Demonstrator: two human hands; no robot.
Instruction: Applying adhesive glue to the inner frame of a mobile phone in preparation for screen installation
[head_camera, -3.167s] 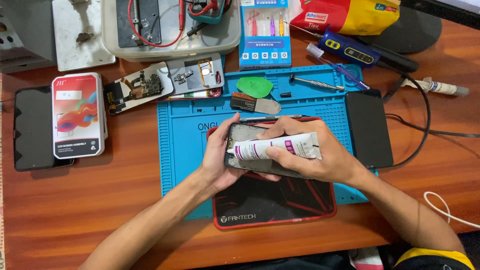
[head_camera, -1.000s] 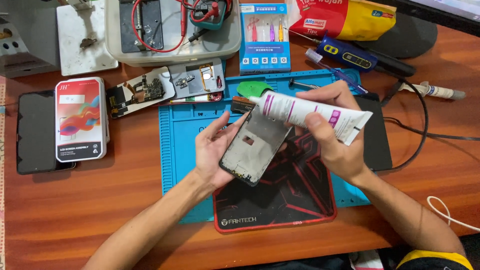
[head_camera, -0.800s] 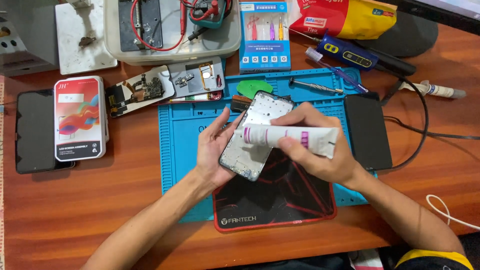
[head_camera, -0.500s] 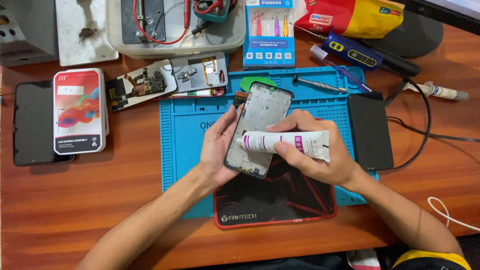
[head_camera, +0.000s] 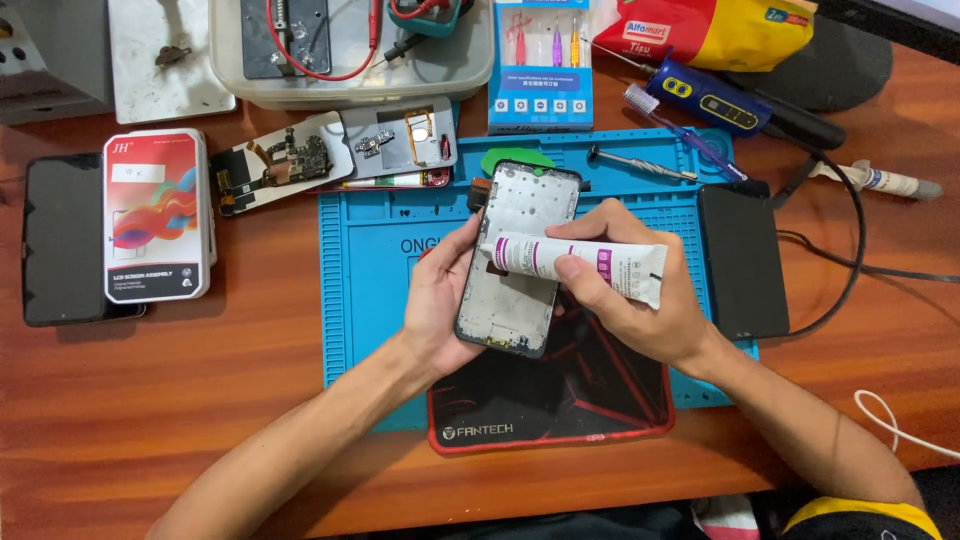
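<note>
While the left hand (head_camera: 440, 300) grips the phone frame (head_camera: 520, 255) tilted up over the blue mat (head_camera: 370, 300), the right hand (head_camera: 630, 300) pinches a glue tube (head_camera: 580, 265), nozzle at the frame's left edge so the bead probably lands there.

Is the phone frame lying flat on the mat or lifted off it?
Lifted: the left hand holds the phone frame tilted above the blue mat, while the right hand lays the glue tube across it.
</note>
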